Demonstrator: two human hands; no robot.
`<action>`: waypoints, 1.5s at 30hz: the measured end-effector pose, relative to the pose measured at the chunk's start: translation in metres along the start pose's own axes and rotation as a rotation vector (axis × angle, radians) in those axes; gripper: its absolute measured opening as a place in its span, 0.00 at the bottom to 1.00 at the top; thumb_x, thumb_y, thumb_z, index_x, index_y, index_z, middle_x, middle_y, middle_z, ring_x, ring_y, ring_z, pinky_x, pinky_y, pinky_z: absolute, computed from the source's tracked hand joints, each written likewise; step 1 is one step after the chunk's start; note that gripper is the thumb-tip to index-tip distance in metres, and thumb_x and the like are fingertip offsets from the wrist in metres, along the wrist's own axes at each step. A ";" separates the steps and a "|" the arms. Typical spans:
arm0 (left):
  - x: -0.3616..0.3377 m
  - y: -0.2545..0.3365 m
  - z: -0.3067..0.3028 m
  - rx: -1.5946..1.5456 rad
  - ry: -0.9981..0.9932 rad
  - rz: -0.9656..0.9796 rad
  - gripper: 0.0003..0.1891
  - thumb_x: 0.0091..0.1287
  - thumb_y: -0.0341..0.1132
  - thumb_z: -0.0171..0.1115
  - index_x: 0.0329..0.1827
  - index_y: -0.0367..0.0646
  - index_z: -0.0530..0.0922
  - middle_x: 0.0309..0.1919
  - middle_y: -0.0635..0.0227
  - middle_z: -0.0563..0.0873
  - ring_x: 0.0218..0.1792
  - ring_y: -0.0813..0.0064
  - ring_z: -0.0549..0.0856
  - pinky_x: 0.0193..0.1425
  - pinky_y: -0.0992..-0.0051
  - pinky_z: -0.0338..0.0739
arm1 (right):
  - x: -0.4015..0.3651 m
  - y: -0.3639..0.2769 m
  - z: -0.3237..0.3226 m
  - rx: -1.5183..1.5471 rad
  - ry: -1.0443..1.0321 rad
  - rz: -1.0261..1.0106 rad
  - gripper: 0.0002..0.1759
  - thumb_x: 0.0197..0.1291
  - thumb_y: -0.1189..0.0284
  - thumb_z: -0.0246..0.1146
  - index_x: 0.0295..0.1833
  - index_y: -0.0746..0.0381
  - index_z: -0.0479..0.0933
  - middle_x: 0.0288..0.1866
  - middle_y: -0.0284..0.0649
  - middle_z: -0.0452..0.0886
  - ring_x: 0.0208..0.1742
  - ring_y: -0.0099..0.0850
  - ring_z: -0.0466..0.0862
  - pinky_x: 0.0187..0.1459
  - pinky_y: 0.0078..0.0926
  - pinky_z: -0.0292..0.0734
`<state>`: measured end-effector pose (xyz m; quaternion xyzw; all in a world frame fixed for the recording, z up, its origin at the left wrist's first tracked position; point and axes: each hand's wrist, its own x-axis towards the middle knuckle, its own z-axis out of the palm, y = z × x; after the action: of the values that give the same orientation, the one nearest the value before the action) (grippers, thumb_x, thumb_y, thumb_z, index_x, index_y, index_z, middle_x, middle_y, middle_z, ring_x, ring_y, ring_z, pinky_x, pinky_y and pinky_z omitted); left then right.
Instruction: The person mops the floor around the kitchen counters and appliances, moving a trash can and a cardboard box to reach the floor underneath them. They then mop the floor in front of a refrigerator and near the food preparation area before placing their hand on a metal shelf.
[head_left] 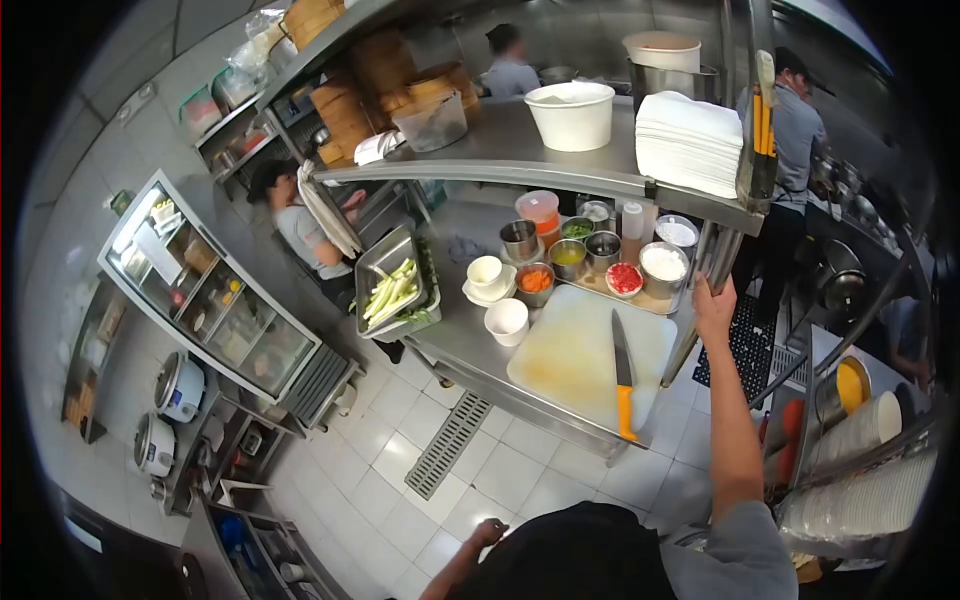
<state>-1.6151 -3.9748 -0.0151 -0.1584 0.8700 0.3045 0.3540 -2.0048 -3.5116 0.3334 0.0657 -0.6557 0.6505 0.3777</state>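
My right hand (pixel 714 305) is closed around the steel shelf post (pixel 708 255) at the right corner of the prep table. My left hand (pixel 488 532) hangs low beside my body, fingers curled, with nothing visible in it. On the table, a knife (pixel 623 365) with an orange handle lies across a stained white cutting board (pixel 560 345), its handle towards me. Behind the board stand a bowl of red pieces (pixel 625 279), a tub of white pieces (pixel 664 263) and a cup of orange pieces (pixel 535 279). White paper cups (pixel 507 321) stand at the board's left.
A steel pan (pixel 392 285) of cut green stalks sits at the table's left end. Overhead, the shelf bears a white tub (pixel 570 115) and stacked napkins (pixel 689 145). Co-workers stand left (pixel 305 225), behind and right (pixel 795 140). A floor drain (pixel 450 445) runs below.
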 end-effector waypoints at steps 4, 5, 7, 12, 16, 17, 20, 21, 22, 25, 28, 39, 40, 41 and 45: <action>0.026 -0.002 -0.018 0.202 0.162 0.081 0.23 0.66 0.54 0.65 0.45 0.40 0.87 0.44 0.48 0.90 0.51 0.50 0.88 0.59 0.57 0.82 | -0.001 0.005 0.000 0.076 -0.045 0.012 0.10 0.68 0.70 0.66 0.47 0.63 0.75 0.29 0.28 0.75 0.25 0.15 0.69 0.26 0.18 0.64; 0.018 0.010 -0.027 0.223 0.104 0.065 0.28 0.74 0.56 0.53 0.49 0.37 0.86 0.53 0.47 0.86 0.57 0.47 0.84 0.64 0.55 0.78 | -0.002 0.000 -0.001 0.097 -0.045 0.062 0.10 0.68 0.71 0.67 0.46 0.63 0.75 0.28 0.28 0.75 0.25 0.15 0.69 0.26 0.18 0.64; 0.016 0.021 -0.027 0.057 0.134 0.032 0.27 0.72 0.55 0.55 0.49 0.37 0.86 0.52 0.47 0.87 0.57 0.47 0.84 0.64 0.56 0.78 | -0.001 -0.001 -0.001 0.131 -0.065 0.094 0.10 0.68 0.71 0.67 0.45 0.62 0.73 0.27 0.27 0.73 0.23 0.14 0.68 0.24 0.17 0.63; 0.012 0.042 -0.001 0.115 0.058 0.076 0.28 0.72 0.57 0.54 0.53 0.38 0.84 0.53 0.45 0.86 0.57 0.45 0.84 0.65 0.56 0.78 | -0.002 -0.006 0.003 0.209 -0.089 0.102 0.11 0.68 0.70 0.67 0.42 0.61 0.71 0.25 0.27 0.72 0.22 0.15 0.69 0.23 0.17 0.63; -0.013 0.052 0.003 -0.011 0.123 0.095 0.26 0.67 0.57 0.62 0.49 0.41 0.87 0.47 0.48 0.89 0.54 0.50 0.87 0.60 0.58 0.81 | 0.002 -0.012 0.002 0.142 -0.082 0.067 0.11 0.68 0.70 0.67 0.43 0.61 0.71 0.25 0.27 0.72 0.22 0.15 0.69 0.24 0.16 0.64; 0.000 0.037 0.015 -0.021 0.154 0.012 0.25 0.68 0.56 0.62 0.50 0.41 0.87 0.48 0.47 0.89 0.54 0.50 0.87 0.61 0.59 0.81 | 0.002 -0.011 0.002 0.151 -0.083 0.085 0.11 0.68 0.70 0.67 0.43 0.61 0.71 0.25 0.28 0.72 0.22 0.15 0.69 0.24 0.16 0.64; -0.014 0.023 0.023 -0.029 0.132 -0.072 0.30 0.72 0.59 0.51 0.56 0.39 0.84 0.53 0.46 0.87 0.59 0.46 0.84 0.66 0.57 0.77 | 0.000 -0.013 0.003 0.188 -0.085 0.125 0.11 0.68 0.69 0.68 0.43 0.62 0.72 0.25 0.28 0.72 0.22 0.15 0.70 0.24 0.16 0.64; -0.020 0.017 0.027 -0.027 0.124 -0.073 0.30 0.72 0.59 0.51 0.56 0.39 0.84 0.53 0.46 0.87 0.59 0.46 0.84 0.66 0.57 0.77 | 0.001 -0.014 0.003 0.220 -0.079 0.138 0.12 0.68 0.69 0.68 0.44 0.62 0.72 0.25 0.28 0.72 0.22 0.16 0.70 0.24 0.17 0.64; -0.027 0.012 0.031 -0.022 0.132 -0.053 0.30 0.72 0.59 0.53 0.52 0.39 0.85 0.50 0.46 0.87 0.56 0.47 0.85 0.62 0.57 0.79 | 0.001 -0.014 0.003 0.214 -0.074 0.143 0.12 0.68 0.69 0.68 0.44 0.62 0.72 0.25 0.28 0.72 0.22 0.16 0.70 0.24 0.17 0.64; -0.048 -0.006 0.044 0.084 0.167 0.070 0.22 0.68 0.53 0.60 0.43 0.41 0.87 0.41 0.50 0.89 0.45 0.53 0.89 0.46 0.58 0.84 | 0.002 -0.009 0.001 0.154 -0.096 0.100 0.13 0.68 0.68 0.69 0.44 0.61 0.71 0.25 0.26 0.71 0.22 0.15 0.68 0.23 0.16 0.62; -0.061 -0.013 0.060 -0.244 0.141 -0.217 0.14 0.66 0.44 0.64 0.42 0.43 0.87 0.40 0.52 0.89 0.43 0.55 0.89 0.40 0.59 0.83 | 0.001 -0.012 0.002 0.163 -0.095 0.129 0.13 0.67 0.67 0.69 0.44 0.60 0.71 0.25 0.26 0.71 0.22 0.14 0.68 0.22 0.16 0.62; -0.024 -0.072 0.121 -0.172 0.145 -0.047 0.11 0.66 0.40 0.64 0.43 0.42 0.86 0.42 0.51 0.90 0.46 0.54 0.89 0.46 0.59 0.82 | 0.002 -0.005 -0.001 0.071 -0.115 0.069 0.14 0.67 0.67 0.68 0.49 0.65 0.75 0.31 0.29 0.77 0.30 0.16 0.71 0.32 0.19 0.67; -0.022 -0.072 0.121 -0.171 0.141 -0.043 0.11 0.66 0.40 0.64 0.43 0.42 0.86 0.42 0.51 0.90 0.46 0.54 0.89 0.46 0.59 0.82 | 0.002 -0.007 0.000 0.075 -0.120 0.038 0.16 0.67 0.67 0.68 0.52 0.66 0.76 0.33 0.30 0.78 0.32 0.17 0.72 0.34 0.20 0.69; -0.020 -0.072 0.119 -0.165 0.139 -0.037 0.11 0.66 0.40 0.64 0.43 0.42 0.86 0.42 0.51 0.90 0.46 0.54 0.89 0.46 0.59 0.82 | 0.001 -0.011 -0.004 0.045 -0.155 0.120 0.17 0.68 0.67 0.68 0.54 0.67 0.76 0.39 0.33 0.82 0.37 0.19 0.76 0.40 0.20 0.72; -0.019 -0.075 0.113 -0.152 0.134 -0.024 0.11 0.66 0.40 0.64 0.43 0.42 0.86 0.42 0.51 0.90 0.47 0.54 0.89 0.46 0.59 0.82 | 0.000 -0.015 -0.002 0.049 -0.142 0.118 0.16 0.68 0.67 0.67 0.54 0.66 0.76 0.39 0.33 0.82 0.37 0.19 0.76 0.40 0.20 0.73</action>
<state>-1.5059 -3.9581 -0.0967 -0.2153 0.8641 0.3541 0.2856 -1.9949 -3.5121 0.3450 0.0820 -0.6674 0.6811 0.2897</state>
